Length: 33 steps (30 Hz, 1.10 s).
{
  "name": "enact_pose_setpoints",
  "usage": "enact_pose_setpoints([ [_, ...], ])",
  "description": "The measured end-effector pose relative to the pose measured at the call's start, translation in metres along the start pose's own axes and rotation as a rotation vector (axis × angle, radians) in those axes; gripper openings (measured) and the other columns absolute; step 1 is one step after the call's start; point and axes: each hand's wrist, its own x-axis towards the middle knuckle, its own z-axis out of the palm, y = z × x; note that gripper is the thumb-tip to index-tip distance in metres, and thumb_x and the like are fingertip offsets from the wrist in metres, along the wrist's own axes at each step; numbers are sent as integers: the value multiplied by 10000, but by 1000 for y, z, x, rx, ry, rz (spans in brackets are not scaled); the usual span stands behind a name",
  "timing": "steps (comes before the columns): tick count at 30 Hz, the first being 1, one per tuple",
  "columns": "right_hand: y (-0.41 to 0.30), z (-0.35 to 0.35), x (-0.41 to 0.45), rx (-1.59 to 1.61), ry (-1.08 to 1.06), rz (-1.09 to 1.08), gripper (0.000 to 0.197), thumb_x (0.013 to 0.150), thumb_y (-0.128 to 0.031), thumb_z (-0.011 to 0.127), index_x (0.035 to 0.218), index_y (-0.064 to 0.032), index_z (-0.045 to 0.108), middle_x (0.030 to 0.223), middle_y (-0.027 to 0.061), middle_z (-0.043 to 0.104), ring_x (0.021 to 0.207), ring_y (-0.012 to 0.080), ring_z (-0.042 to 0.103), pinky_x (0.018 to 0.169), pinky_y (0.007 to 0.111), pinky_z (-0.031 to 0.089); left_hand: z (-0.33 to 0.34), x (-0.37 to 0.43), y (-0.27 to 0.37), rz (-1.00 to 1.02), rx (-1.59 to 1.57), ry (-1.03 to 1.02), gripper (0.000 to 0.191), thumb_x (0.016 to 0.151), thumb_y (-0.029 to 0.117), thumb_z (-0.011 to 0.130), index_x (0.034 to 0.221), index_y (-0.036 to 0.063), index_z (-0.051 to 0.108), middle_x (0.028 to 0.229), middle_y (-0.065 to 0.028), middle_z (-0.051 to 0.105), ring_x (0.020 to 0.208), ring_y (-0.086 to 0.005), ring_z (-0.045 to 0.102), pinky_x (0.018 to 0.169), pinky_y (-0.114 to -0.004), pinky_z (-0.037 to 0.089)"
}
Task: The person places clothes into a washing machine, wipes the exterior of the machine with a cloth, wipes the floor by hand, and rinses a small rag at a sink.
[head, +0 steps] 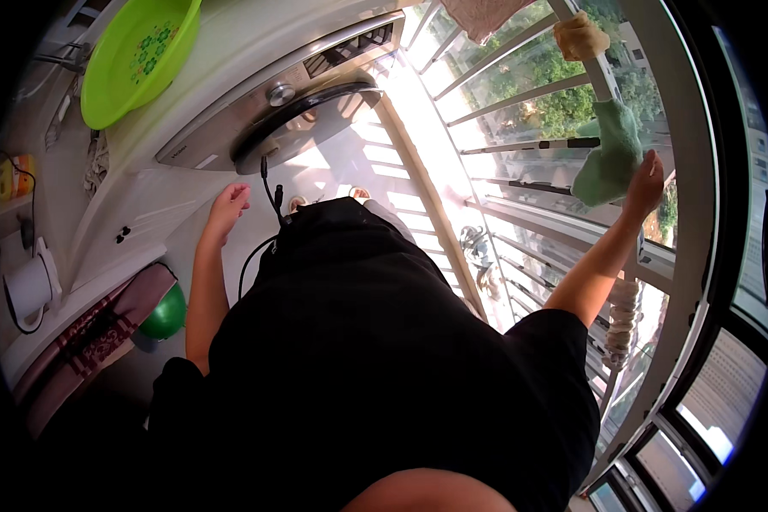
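Note:
At the right, my right hand [646, 182] lies against the edge of a pale green cloth [614, 147]. That cloth hangs at a window bar; whether my fingers grip it is hidden by the back of the hand. My left hand [228, 208] hangs free on the other side of my body, its fingers loosely bent and holding nothing. Beyond the left hand stands a front-loading Haier washing machine [205, 137], with its round door [313, 121] swung out. A tan cloth [579, 37] is bunched around the frame above the green one.
A bright green plastic basin [131, 70] rests on the white counter at upper left. Metal window bars [512, 99] run along the right side. A black cable [265, 179] hangs near my waist. Low at left are a green balloon [165, 313] and a patterned maroon fabric [121, 320].

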Motion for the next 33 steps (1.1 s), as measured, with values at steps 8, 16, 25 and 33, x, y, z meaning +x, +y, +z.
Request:
enact_pose_setpoints([
  [8,-2,15,-12,-175,-210,-166,619,869,-589,324,1328,-177,371,1271,151,466,1160,320,452,949,457,337,-4,-37,-50,-106,0,46,257,870,278,547,1032,80,564,849,-1,548,739,-95,499,646,-237,380],
  [16,-90,-36,-96,173,276,-570,336,875,-307,538,1148,-114,575,1217,160,516,1127,300,482,912,375,388,-7,-64,-77,-75,-27,169,244,853,234,569,1024,60,572,856,-16,560,823,-107,497,752,-254,402],
  [25,-140,-3,-277,360,-261,-507,219,822,-122,579,1031,-63,611,1213,155,519,1064,318,509,884,392,400,-38,-49,-102,112,-121,252,205,742,41,635,943,48,596,774,-12,563,721,-101,506,643,-237,424],
  [33,-235,-17,-439,490,-606,-472,239,788,-94,566,1011,-23,613,1162,214,533,1058,351,524,892,387,420,-160,-89,-124,295,-131,363,178,731,44,651,901,54,597,736,-6,546,690,-100,500,626,-240,425],
])
